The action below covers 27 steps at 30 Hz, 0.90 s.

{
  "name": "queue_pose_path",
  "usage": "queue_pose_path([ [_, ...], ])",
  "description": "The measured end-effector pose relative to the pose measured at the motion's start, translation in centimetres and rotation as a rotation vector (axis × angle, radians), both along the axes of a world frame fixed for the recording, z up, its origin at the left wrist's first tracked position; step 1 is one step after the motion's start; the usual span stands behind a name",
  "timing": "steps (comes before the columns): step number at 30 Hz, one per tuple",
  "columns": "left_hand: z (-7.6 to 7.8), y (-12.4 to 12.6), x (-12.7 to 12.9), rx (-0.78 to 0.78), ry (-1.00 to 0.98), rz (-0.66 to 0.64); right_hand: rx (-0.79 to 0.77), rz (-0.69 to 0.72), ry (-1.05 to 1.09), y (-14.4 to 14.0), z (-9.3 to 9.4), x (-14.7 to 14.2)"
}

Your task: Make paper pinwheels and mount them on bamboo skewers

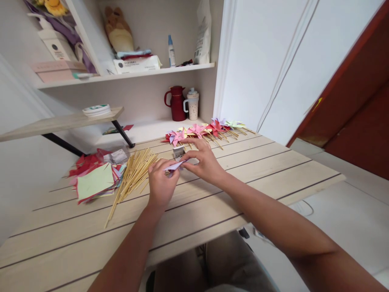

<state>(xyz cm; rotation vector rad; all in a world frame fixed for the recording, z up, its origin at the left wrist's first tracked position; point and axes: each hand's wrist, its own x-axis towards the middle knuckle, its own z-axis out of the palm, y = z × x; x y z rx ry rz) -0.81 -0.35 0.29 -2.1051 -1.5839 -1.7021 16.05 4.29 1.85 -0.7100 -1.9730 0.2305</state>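
Note:
A piece of lilac paper (174,166) is held up above the table between my two hands. My left hand (162,180) is closed on its left part, with the thumb and fingers pinching it. At the paper's right end, my right hand (203,160) pinches the edge between thumb and index finger, its other fingers stretched forward. Just behind the paper stands a small open box (179,152) holding small shiny metal pieces, too small to name. Several paper pinwheels (199,130) on sticks lie in a row beyond my right hand.
Left of my hands lie a heap of thin wooden sticks (133,172) and a stack of coloured paper sheets (95,181). A raised wooden stand (60,123) rises behind them. A dark red jug (177,103) and a cup (192,104) stand at the back.

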Motion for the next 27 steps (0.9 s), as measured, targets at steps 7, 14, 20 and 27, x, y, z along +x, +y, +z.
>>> queue_pose_path([
  [7, 0.0, -0.1, 0.3, -0.026, -0.049, 0.000, -0.018, 0.032, 0.027, -0.2, 0.2, 0.0],
  [14, 0.0, 0.0, 0.5, -0.008, -0.260, -0.026, -0.429, 0.154, 0.345, 0.2, -0.1, -0.4],
  [20, -0.4, 0.7, 0.0, -0.169, -0.658, -0.140, -0.801, 0.260, 0.692, 0.6, -0.4, -0.9],
  [27, -0.2, 0.3, 0.3, -0.432, -0.846, -0.402, -0.742, 0.277, 0.661, 0.4, -0.3, -0.9],
])
